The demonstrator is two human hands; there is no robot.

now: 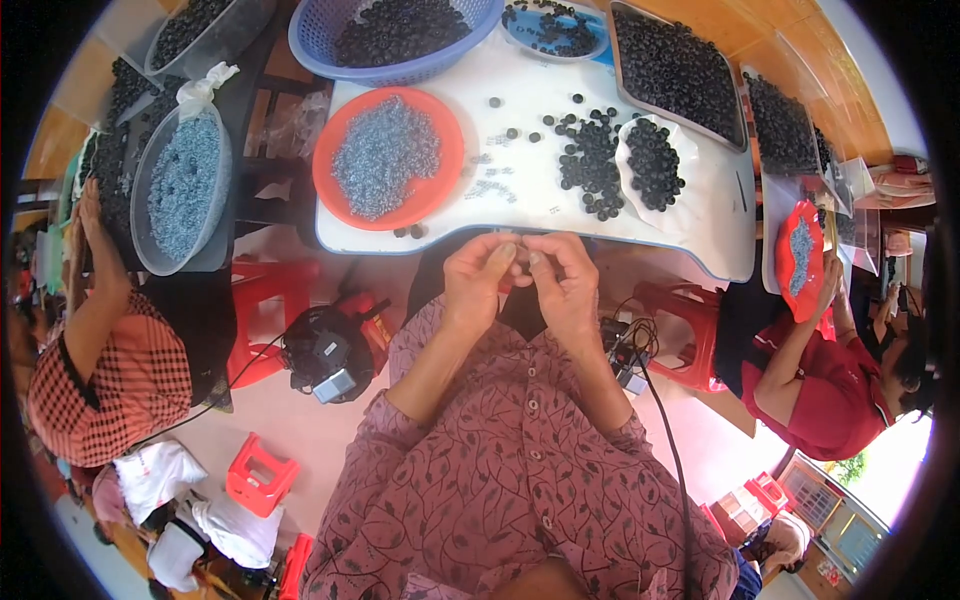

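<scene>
Two hands, left hand (480, 280) and right hand (562, 285), pinch one small dark round ring (521, 257) together; one orange round plastic plate (388, 157) of glinting metal bits sits on the white worktop (560, 215).

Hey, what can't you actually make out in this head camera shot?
- Piece pinched between left hand and right hand: fingers cover it, too small to identify.
- Silvery bits on the orange plate: too small to tell their shape.
- Purple basket and black-parts tray: cut off by the top edge.
</scene>
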